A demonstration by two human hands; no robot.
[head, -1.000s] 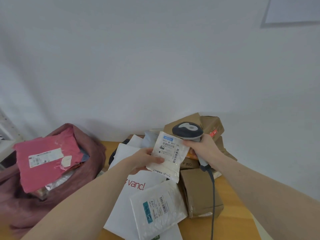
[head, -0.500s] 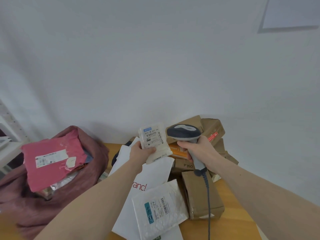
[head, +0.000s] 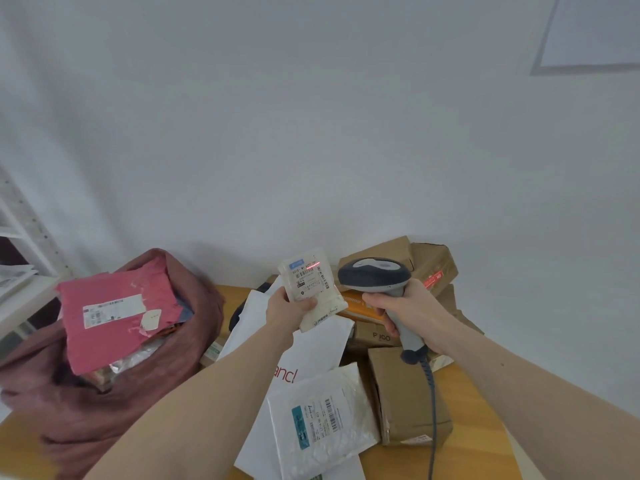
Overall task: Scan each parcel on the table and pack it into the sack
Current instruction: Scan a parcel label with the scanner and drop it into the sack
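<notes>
My left hand (head: 287,310) holds a small white parcel (head: 311,285) upright above the table, label toward me. A red scan line glows on the label's top right. My right hand (head: 408,310) grips a grey barcode scanner (head: 375,275) just right of that parcel, its head level with the label. The dark red sack (head: 187,327) stands open at the left, with a pink parcel (head: 114,317) sticking out of its mouth. On the wooden table (head: 474,396) lie a large white mailer (head: 311,351), a clear bubble mailer (head: 325,420) and brown boxes (head: 405,393).
More brown boxes (head: 429,261) are stacked against the white wall at the back right. The scanner's coiled cable (head: 433,410) hangs down over the front box. A white shelf (head: 20,282) stands at the far left beside the sack.
My left hand has lifted the small white parcel up and turned it upright. The scanner has swung level beside it, and a red scan line now shows on the label.
</notes>
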